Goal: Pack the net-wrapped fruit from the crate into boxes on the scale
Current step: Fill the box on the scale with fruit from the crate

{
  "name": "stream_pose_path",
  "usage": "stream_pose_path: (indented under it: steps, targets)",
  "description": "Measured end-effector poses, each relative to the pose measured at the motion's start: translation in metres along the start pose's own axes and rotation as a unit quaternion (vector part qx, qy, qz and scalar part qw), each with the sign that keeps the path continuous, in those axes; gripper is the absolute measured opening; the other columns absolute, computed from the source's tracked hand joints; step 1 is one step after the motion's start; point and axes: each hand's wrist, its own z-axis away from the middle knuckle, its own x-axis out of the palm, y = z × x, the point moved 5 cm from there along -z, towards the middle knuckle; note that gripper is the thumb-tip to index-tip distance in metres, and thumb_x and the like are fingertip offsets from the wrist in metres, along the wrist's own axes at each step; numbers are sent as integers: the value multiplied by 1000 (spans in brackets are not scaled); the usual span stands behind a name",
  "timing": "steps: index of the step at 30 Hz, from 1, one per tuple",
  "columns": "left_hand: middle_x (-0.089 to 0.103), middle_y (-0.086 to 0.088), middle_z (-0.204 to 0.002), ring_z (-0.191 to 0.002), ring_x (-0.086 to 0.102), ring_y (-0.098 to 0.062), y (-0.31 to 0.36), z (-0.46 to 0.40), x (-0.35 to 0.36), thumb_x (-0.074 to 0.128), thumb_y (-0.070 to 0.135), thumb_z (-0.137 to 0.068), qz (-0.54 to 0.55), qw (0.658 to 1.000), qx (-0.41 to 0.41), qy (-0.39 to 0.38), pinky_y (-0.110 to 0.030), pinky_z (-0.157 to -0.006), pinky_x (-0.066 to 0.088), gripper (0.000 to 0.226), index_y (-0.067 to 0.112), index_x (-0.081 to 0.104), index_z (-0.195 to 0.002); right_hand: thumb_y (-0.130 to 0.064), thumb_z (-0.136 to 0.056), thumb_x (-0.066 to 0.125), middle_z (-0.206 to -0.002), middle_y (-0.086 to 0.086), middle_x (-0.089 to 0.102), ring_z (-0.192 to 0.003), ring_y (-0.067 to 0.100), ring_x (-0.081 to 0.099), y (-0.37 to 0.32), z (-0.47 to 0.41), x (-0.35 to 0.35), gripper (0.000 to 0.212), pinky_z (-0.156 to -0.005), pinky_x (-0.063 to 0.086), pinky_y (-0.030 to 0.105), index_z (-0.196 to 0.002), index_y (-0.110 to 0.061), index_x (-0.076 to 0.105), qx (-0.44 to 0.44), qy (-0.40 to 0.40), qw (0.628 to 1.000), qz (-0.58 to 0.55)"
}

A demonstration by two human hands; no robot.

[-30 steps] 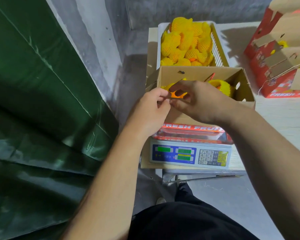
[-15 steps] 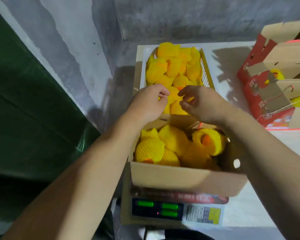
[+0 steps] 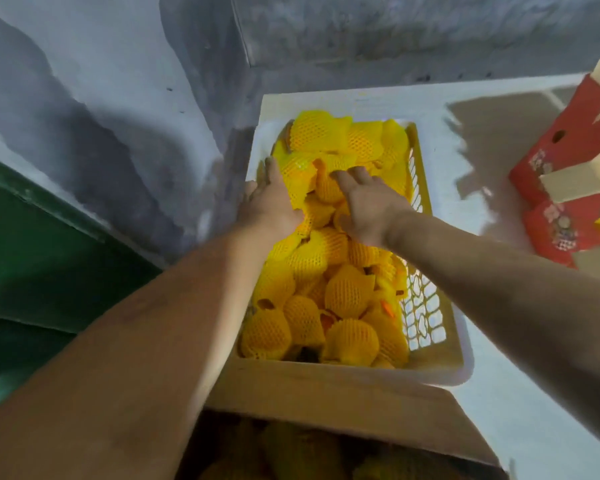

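A yellow plastic crate (image 3: 426, 306) on the white table holds several fruits in yellow foam nets (image 3: 347, 296). Both my arms reach over the cardboard box (image 3: 326, 389) at the bottom edge, where netted fruit shows dimly inside. My left hand (image 3: 271, 202) lies along the crate's left side, fingers stretched against a netted fruit (image 3: 297, 171). My right hand (image 3: 371, 202) rests palm down on the pile in the far half, fingers spread over another netted fruit (image 3: 326, 188). Neither hand has closed around a fruit. The scale is out of view.
Red "fresh fruit" cartons (image 3: 568, 188) with open cardboard flaps stand at the right on the white table (image 3: 482, 133). A grey wall (image 3: 136, 98) runs behind and to the left. A green tarp (image 3: 32, 271) hangs at the lower left.
The view has tipped forward from the box and scale to the crate. Both hands have moved from the box's far edge out onto the fruit pile and have spread.
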Motion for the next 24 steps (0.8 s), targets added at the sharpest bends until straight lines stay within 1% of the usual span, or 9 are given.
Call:
stream_pose_path:
  steps: [2,5,9,11,14,19,21,23,24]
  targets:
    - [29,-19,-161,-146,30,-40,5,-8,11,77,45,-86,-108,994,-1,10,-46,-118,29,100,7,22,-160,-35,-94,67,-166,13,22,-144,43,33,-5,-26,1,89,-114,39,54,-163,-22,13,-25,18,1000,1]
    - [38,-16,-149,-136,40,-35,6,-12,26,75,37,-89,-229,971,-8,64,-43,-110,36,69,14,38,-142,-35,-94,66,-169,7,20,-149,37,26,-4,-56,11,92,-116,37,51,-164,-21,8,-16,17,999,28]
    - [49,-12,-143,-133,48,-32,3,-13,37,61,25,-100,-274,956,9,104,-41,-110,36,44,19,37,-136,-36,-91,69,-148,4,35,-136,36,34,-3,-71,24,71,-98,47,50,-149,-19,31,29,81,994,70]
    - [56,-9,-135,-125,55,-30,1,-9,35,51,20,-101,-288,945,39,150,-41,-105,40,44,20,37,-143,-32,-93,68,-144,7,34,-134,37,34,3,-73,28,60,-95,48,49,-142,-18,36,64,96,991,69]
    - [55,-10,-134,-120,58,-31,-1,-1,34,56,24,-100,-307,931,70,182,-40,-102,42,68,22,24,-160,-32,-97,65,-147,13,27,-137,39,29,14,-72,33,57,-99,47,48,-145,-23,36,106,90,990,40]
    - [45,-12,-143,-125,55,-35,4,17,36,76,28,-84,-190,965,88,158,-42,-104,43,92,26,23,-159,-28,-86,78,-154,18,21,-135,45,31,7,-54,23,71,-105,45,54,-141,-18,34,58,128,989,-42]
    - [45,-10,-146,-129,54,-34,1,29,29,82,30,-77,-18,987,65,145,-46,-102,49,94,27,27,-153,-31,-79,83,-164,22,9,-141,48,27,10,-38,17,78,-110,37,54,-138,-13,36,30,147,985,-88]
    - [50,-7,-140,-124,57,-30,-1,46,16,85,26,-74,177,972,47,145,-45,-94,54,87,23,35,-145,-33,-74,85,-167,27,5,-150,50,16,12,-15,7,75,-113,30,50,-130,-10,41,13,175,970,-170]
    - [55,-6,-135,-118,61,-28,-2,56,10,85,23,-75,272,952,27,137,-44,-90,56,81,22,39,-141,-32,-74,87,-164,28,14,-152,47,14,11,-2,0,70,-114,28,46,-125,-9,43,1,188,956,-226]
